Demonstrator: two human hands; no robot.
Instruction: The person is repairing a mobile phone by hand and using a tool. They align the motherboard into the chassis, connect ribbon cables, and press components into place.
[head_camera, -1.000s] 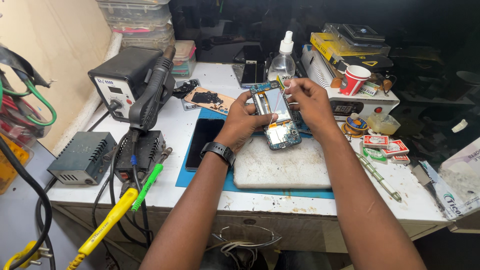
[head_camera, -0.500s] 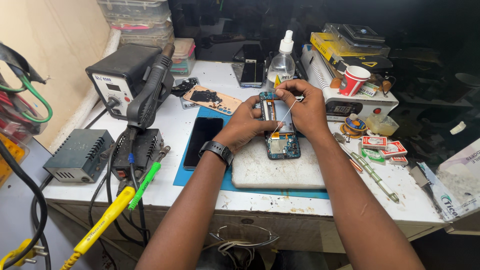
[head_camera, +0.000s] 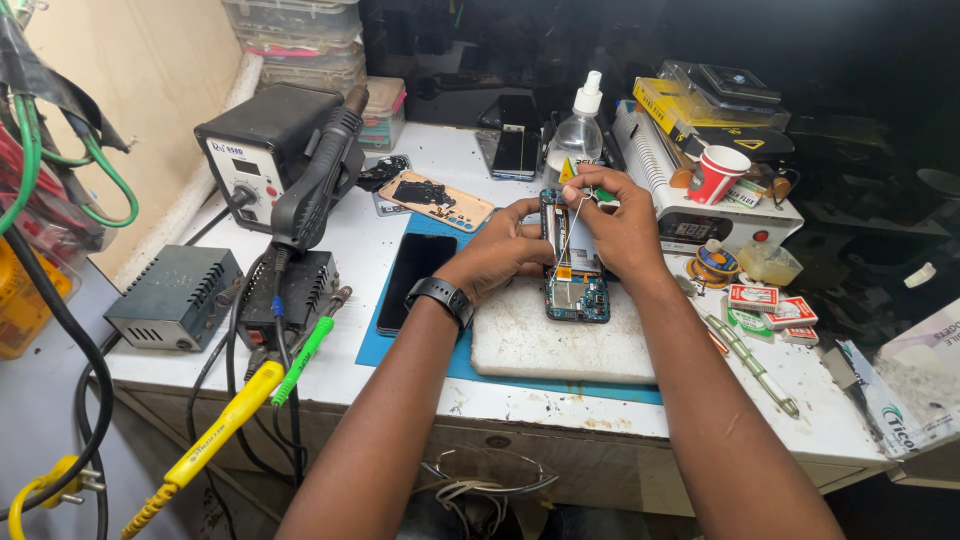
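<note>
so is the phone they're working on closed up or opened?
Opened. The phone lies on the white slab with its back off, circuit board exposed; the left hand steadies it and the right hand works at its top.

Opened blue phone chassis (head_camera: 576, 285): bare circuit board, matt, small shiny metal shields, one orange film patch. White slab work pad (head_camera: 560, 343): stone-like, dull, scuffed and stained. Blue rubbery mat (head_camera: 392, 345) under it, matt. Black slab phone screen (head_camera: 416, 281): glass, glossy. Black hot-air station box (head_camera: 258, 142): painted metal, semi-matt; its handle ribbed black plastic. Grey metal power box (head_camera: 176, 297), dusty, finned. Clear plastic squeeze bottle (head_camera: 577, 131), white nozzle. Red-and-white paper cup (head_camera: 717, 174), smooth. White bench top (head_camera: 850, 420): worn laminate, chipped edge, grimy. Left hand (head_camera: 502, 255) wears black matt rubber wristband (head_camera: 442, 296). Right hand (head_camera: 620, 220) pinches thin shiny wire.
</note>
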